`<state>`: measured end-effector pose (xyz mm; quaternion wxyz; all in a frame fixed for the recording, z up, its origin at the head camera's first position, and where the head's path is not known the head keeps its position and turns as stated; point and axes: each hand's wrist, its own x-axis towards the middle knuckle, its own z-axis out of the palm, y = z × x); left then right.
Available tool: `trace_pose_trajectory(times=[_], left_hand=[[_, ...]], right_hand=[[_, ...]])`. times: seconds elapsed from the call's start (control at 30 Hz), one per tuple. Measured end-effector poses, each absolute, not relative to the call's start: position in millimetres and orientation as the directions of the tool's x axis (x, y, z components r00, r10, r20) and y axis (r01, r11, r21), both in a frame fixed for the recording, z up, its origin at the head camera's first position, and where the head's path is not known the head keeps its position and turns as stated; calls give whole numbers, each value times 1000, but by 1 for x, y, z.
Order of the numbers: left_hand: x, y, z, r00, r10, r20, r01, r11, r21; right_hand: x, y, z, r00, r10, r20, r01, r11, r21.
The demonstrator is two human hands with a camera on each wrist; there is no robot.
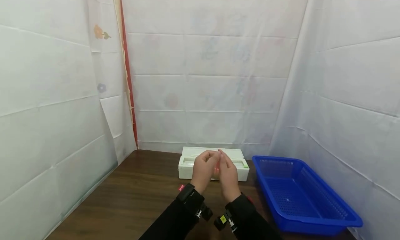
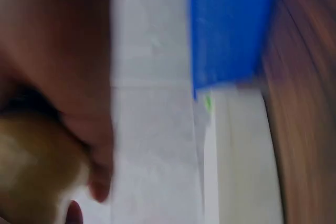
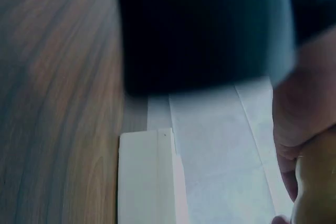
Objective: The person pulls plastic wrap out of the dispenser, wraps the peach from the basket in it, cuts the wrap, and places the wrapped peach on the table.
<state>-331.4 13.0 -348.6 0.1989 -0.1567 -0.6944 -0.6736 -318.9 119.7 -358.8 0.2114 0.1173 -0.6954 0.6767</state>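
Note:
Both hands are raised close together in front of a white box [image 1: 185, 171]. My left hand [image 1: 202, 170] and my right hand [image 1: 229, 177] curl their fingers round one small smooth object, their fingertips nearly meeting at the top. Between the palms, the head view shows a strip of this reddish object [image 1: 216, 168]. It looks yellowish-tan and rounded in the left wrist view, where the object [image 2: 37, 166] is blurred, and in the right wrist view, where the object [image 3: 317, 182] is cut by the edge. Its kind cannot be told, as the hands hide most of it.
A blue perforated plastic basket [image 1: 312, 221] stands to the right on the dark wooden table [image 1: 125, 205]. The white box has its lid [image 1: 229, 152] raised at the back and a green mark on its right end. White sheets [image 1: 212, 94] enclose the table.

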Motion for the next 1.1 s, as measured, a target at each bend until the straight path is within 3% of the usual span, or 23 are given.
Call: trace_pose_trajectory(times=[0.17,0.27,0.43,0.63,0.77,1.1], left_hand=[[-328,23,-355,-771,-33,636,618,203,760],[-330,26,-354,-739,-71,669,640,232,732],[-329,21,-345,-806,-105,583,559,187,807],[-330,18,-347,-856,-119,504,485,155,861],[-335,16,-352,-870,-154,468,452,125,883],[-341,11,-358,-902,-191,387,390,24,921]], right_hand=[[-316,117,-357,-884,243,399,-432,-100,-896],[-316,119,-355,-888,221,404,-431,-91,-898],[-315,122,-353,-872,100,479,-483,-21,-875],[-317,110,-351,-875,235,423,-435,0,-901],[-317,106,-353,-875,241,420,-425,33,-904],[-321,115,-363,-899,76,430,-423,92,-901]])
